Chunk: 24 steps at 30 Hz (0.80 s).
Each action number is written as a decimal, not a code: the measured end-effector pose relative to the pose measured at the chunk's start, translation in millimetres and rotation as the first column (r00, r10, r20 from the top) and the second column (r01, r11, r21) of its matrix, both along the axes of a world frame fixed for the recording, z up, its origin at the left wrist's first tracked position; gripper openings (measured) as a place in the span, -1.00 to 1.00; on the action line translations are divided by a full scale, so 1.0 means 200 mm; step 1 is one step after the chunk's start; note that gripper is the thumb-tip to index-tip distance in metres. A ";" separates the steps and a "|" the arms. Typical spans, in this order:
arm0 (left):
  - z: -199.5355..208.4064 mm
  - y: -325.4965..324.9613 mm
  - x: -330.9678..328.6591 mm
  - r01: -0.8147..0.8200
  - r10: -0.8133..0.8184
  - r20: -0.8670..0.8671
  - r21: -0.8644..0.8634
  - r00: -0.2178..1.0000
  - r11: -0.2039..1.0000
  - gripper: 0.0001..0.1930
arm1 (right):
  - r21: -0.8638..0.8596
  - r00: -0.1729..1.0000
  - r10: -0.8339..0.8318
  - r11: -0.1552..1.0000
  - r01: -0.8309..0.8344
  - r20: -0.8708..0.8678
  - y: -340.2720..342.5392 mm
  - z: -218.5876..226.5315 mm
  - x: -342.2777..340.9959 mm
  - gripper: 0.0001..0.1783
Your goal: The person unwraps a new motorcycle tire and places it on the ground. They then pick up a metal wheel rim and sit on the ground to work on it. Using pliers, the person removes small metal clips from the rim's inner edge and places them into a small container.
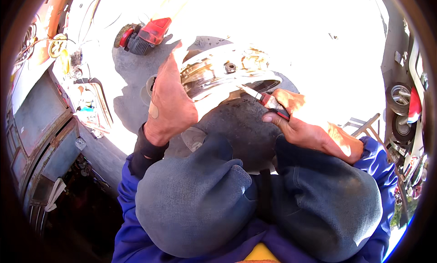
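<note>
A shiny metal wheel rim [214, 74] stands tilted on the ground in front of my knees, its outer face in strong sunlight. Against its left side, my left hand [170, 97] grips the edge, with most fingers overexposed or turned from view. My right hand [296, 115] is closed around a red-and-black handled tool [268, 102] with a narrow metal blade; its exact kind is hard to make out. The blade's tip points up and left and lies at the near lower edge of the rim. Whether it touches the metal, I cannot tell.
A red and grey angle grinder [148, 35] with a round brush-like disc lies beyond my left hand. At left are a tray of small items [93, 106] and a rusty-edged metal panel [38, 112]. Small wheels [403, 126] stand at far right.
</note>
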<state>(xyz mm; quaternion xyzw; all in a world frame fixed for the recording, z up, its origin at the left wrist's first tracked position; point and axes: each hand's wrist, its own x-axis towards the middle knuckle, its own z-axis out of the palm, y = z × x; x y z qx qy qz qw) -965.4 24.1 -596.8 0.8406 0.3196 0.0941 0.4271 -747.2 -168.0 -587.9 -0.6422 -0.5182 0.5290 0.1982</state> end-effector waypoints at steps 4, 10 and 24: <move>0.00 -0.04 0.01 -0.054 0.053 0.048 0.023 0.997 0.998 -0.32 | 0.082 0.990 -0.019 0.997 0.007 0.138 0.02 0.00 0.06 -0.61; -0.02 -0.14 0.06 -0.069 0.039 0.204 0.139 0.978 0.988 -0.34 | 0.132 0.956 -0.071 0.991 0.034 0.285 -0.07 0.03 0.07 -0.69; 0.05 -0.27 0.16 0.011 -0.038 0.107 0.245 0.994 0.970 -0.35 | 0.167 0.888 -0.363 0.930 0.327 0.282 -0.11 0.08 0.06 -0.66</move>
